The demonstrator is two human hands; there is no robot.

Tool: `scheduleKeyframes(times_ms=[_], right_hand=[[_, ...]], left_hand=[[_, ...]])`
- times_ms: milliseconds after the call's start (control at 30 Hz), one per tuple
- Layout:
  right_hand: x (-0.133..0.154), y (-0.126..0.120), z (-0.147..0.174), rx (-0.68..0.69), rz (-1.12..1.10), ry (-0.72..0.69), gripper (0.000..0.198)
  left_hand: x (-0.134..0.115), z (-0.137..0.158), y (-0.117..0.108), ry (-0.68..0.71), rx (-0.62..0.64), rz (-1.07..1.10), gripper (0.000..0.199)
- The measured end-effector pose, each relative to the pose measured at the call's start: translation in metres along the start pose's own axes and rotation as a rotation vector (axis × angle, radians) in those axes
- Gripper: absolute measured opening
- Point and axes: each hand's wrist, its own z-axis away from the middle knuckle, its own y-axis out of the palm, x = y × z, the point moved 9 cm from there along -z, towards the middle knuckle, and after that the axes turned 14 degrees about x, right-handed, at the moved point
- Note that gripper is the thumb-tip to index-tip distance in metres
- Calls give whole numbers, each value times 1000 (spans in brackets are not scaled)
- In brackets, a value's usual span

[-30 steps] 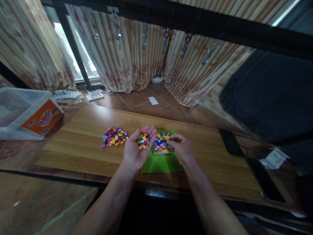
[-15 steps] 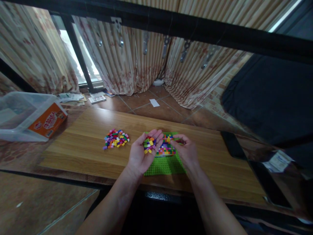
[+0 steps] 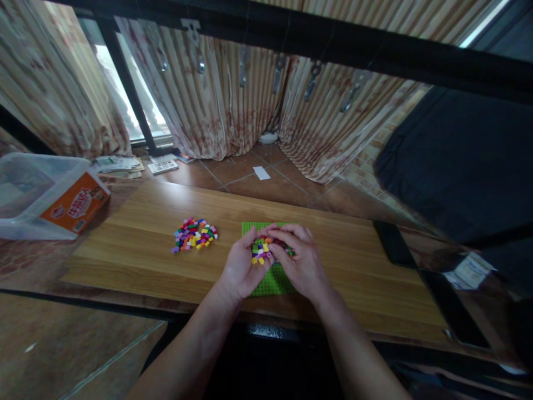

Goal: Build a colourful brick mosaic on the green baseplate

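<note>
My left hand is palm up and cupped, holding several small toy bricks in yellow, green, purple, orange and white. Over that palm reaches my right hand, its thumb and forefinger close together at the bricks. Whether a brick sits between those fingertips is too small to make out. Beneath both hands lies a green studded baseplate. The patch of coloured bricks on it is mostly hidden by my hands.
A loose pile of coloured bricks lies left on the wooden table. Beyond the table's left end stands a clear plastic bin with an orange label. A black phone lies at the right. A dark rail with metal hooks crosses above.
My right hand has moved left from above the brick-covered part of the baseplate to the bricks in my left palm. The left hand stays cupped. The view has shifted slightly.
</note>
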Motion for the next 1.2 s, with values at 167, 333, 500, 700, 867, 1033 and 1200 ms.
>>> scheduleKeyframes(times_ms=[167, 333, 500, 700, 867, 1033, 1200], right_hand=[[-3, 1, -1, 6, 9, 3, 17], [-8, -4, 0, -50, -76, 21, 12], [-33, -18, 7, -198, -241, 145, 9], [-64, -30, 16, -394, -497, 319, 9], [-68, -31, 17, -403, -507, 345, 9], [-67, -18, 15, -231, -414, 311, 16], [-54, -11, 10, -113, -180, 234, 15]], left_hand=[[2, 0, -1, -14, -12, 12, 37], [0, 1, -1, 3, -58, 11, 36], [-15, 4, -7, 78, -143, 4, 33], [-34, 7, -12, 186, -165, 5, 31], [-33, 6, -12, 181, -162, -1, 30], [-33, 6, -10, 179, -158, -8, 30], [-34, 7, -10, 185, -155, -2, 30]])
